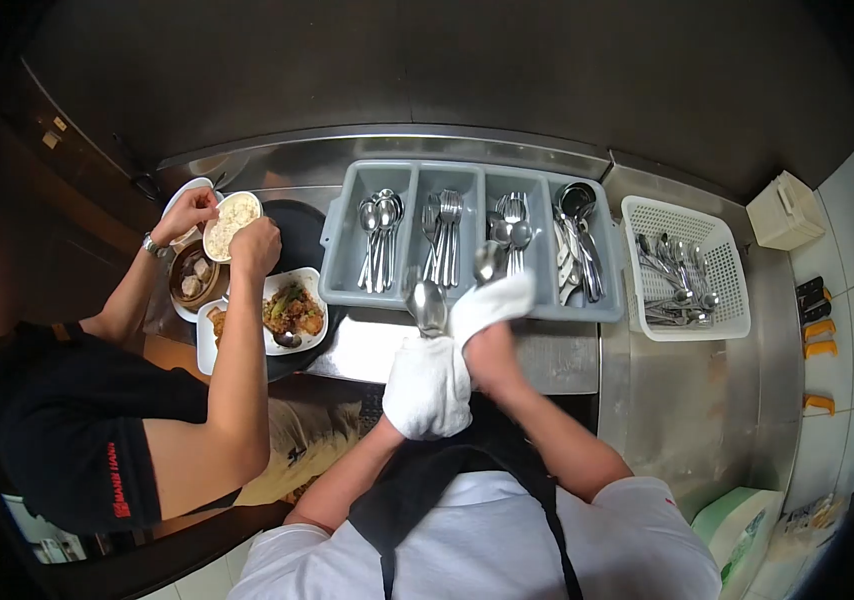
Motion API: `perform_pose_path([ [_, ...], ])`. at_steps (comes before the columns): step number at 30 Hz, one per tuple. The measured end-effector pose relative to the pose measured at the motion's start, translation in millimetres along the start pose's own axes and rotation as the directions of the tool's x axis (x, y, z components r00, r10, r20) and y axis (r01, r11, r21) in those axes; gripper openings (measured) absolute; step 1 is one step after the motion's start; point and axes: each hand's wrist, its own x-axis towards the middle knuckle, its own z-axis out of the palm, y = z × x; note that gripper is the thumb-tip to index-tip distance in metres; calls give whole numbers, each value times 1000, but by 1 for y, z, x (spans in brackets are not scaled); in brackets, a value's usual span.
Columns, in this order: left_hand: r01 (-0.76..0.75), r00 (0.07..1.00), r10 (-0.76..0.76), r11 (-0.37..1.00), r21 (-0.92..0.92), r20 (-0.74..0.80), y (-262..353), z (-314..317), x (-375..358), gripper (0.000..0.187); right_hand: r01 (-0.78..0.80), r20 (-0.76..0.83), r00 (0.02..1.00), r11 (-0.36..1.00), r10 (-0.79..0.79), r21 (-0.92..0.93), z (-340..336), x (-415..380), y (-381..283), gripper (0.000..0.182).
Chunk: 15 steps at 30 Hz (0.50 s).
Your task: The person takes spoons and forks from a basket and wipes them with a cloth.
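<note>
A white cloth (429, 390) wraps my left hand (385, 434), hiding its fingers. Out of the top of the wrap stands a large metal spoon (428, 306), bowl upward, with at least one other piece behind it. My right hand (495, 358) is closed on the loose end of the cloth, beside the left, slightly smeared by motion. A second spoon bowl (489, 263) shows at that cloth end; where its handle goes is hidden. Just beyond both hands lies a grey cutlery tray (333, 235) with spoons (379, 235), forks (442, 232), mixed forks and spoons, and ladles (577, 215).
A white perforated basket (737, 265) of loose cutlery stands right of the tray on the steel counter (667, 400). At left, a co-worker's hands (255, 245) hold a bowl of rice (234, 226) over a dark tray (297, 225) with a food dish (315, 285) and a steamer basket (185, 290).
</note>
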Motion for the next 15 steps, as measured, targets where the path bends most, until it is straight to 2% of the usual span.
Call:
perform_pose_path([
  [2,-14,999,16,999,46,-47,-6,6,-11,26,-74,157,987,937,21,341,4,-16,-2,27],
  [3,-19,997,24,997,71,-70,-10,10,-17,24,-102,188,981,941,42,323,5,-16,-4,26],
  [6,85,986,-117,965,-247,-119,-22,23,-32,22,-175,309,947,945,85,275,3,-14,-12,24],
  [8,113,993,-114,993,30,40,-21,8,-35,23,-214,420,903,946,96,243,4,-12,-19,24],
  [9,114,983,-135,979,167,121,-18,1,-38,24,-232,471,873,958,129,168,8,-7,-21,24],
  [11,46,999,-48,925,376,-6,-11,-10,-42,25,-252,559,804,968,200,15,21,10,-23,25],
  [12,20,999,5,878,478,-52,-7,-18,-43,25,-371,570,790,917,228,147,31,22,-24,25],
  [14,-6,984,121,746,666,-127,1,-31,-47,27,-574,606,747,726,275,379,52,41,-28,25],
  [15,-6,970,187,660,752,-156,1,-37,-49,29,-601,629,725,703,280,380,55,39,-29,24],
])
